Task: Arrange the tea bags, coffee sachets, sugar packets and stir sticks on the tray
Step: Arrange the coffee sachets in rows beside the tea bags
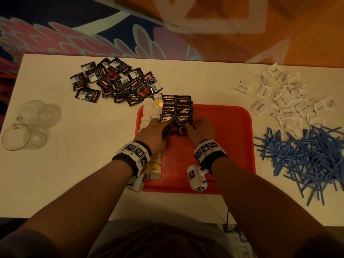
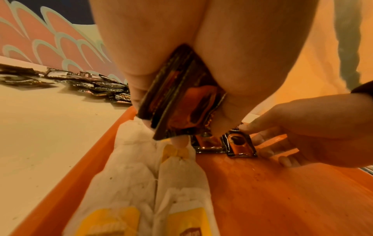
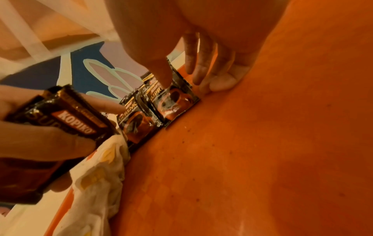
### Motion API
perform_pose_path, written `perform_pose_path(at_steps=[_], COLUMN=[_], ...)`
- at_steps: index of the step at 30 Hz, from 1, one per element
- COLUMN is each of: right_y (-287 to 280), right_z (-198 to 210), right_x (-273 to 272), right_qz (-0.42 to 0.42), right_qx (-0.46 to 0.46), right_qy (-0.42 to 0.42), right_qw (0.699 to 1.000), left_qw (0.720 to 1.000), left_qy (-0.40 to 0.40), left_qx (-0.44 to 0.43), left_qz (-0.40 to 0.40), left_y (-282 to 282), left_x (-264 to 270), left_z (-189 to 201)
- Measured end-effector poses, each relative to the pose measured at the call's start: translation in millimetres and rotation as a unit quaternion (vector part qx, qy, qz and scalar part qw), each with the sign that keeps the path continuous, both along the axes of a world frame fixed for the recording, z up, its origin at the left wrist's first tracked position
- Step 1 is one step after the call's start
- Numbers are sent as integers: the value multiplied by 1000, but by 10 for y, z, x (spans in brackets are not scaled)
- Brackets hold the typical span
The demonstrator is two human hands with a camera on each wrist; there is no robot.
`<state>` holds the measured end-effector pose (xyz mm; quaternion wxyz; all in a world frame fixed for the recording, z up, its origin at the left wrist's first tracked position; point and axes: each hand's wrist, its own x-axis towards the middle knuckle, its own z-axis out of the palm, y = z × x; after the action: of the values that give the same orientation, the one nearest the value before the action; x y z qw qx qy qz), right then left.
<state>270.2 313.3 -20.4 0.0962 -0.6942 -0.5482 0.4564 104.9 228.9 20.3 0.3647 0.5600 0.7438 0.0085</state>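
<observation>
Black foil coffee sachets (image 1: pixel 183 110), judged light and slippery, lie in two overlapped rows on the red plastic tray (image 1: pixel 232 136), centre frame; the left hand (image 1: pixel 151 135) grip clasps spares, the right hand (image 1: pixel 202 130) grip pinches the nearest by its edges.

A white table (image 1: pixel 74 164) fills the middle of the head view. Two clear glasses (image 1: pixel 28 125) sit just beside each other near its left edge. Beyond the far edge lies a carpet (image 1: pixel 55 34) with pink scallops outlined in pale teal, navy patches, and an orange area with white lines.
</observation>
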Motion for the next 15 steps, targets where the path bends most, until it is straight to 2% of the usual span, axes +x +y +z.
perform_pose_path(at_steps=[4, 6, 9, 11, 13, 15], right_y=[-34, -64, -164, -256, -341, -411], right_z=[87, 150, 254, 332, 434, 547], right_x=[77, 104, 99, 57, -14, -109], right_qz=[-17, -6, 40, 87, 117, 107], right_qx=[-10, 5, 7, -6, -37, -75], right_qy=[0, 8, 37, 72, 130, 200], right_qw=[1000, 1000, 998, 994, 984, 971], left_qw=[998, 992, 965, 933, 881, 825], left_qy=[-21, -65, -123, -192, -283, -359], left_qx=[29, 56, 87, 91, 101, 108], left_qz=[43, 98, 212, 290, 366, 422], left_y=[-30, -28, -11, -13, -31, -58], left_x=[-21, -20, -6, -8, 0, 23], left_z=[64, 121, 210, 228, 278, 341])
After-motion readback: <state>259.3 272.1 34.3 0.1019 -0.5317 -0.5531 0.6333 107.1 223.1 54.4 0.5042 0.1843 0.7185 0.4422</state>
